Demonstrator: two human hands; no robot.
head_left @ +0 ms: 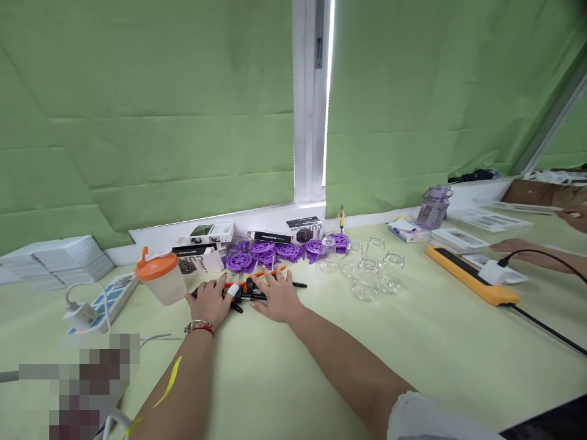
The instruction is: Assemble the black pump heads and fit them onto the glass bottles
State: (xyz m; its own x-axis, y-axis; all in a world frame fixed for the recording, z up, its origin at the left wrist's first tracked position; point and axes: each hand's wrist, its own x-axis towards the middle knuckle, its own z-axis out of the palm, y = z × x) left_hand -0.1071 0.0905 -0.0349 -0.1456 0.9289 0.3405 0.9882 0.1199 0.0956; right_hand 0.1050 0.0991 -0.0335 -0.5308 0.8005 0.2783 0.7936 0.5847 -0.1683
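My left hand [213, 303] lies palm down on a heap of black rod-like items [247, 297], fingers stretched out, with a white wrapping [233, 289] on one finger. Fingers spread, my right hand [279, 299] rests over the other side of the same heap. A thin orange strip [255, 278] runs behind the black items. The exact kind of these items is partly hidden under both hands. Just beyond lie several purple wheel-like plastic parts [262, 249]. Beside my left hand stands a frosted cup with an orange lid [160, 269].
Several clear glass vessels [367, 278] stand to the right. Cup-holder boxes [202, 260] line the back wall. Power strips [107, 299] flank the work area, the orange one [458, 269] near another person's hands [518, 247]. A purple bottle [433, 208] and stacked white sheets [50, 260] stand farther off.
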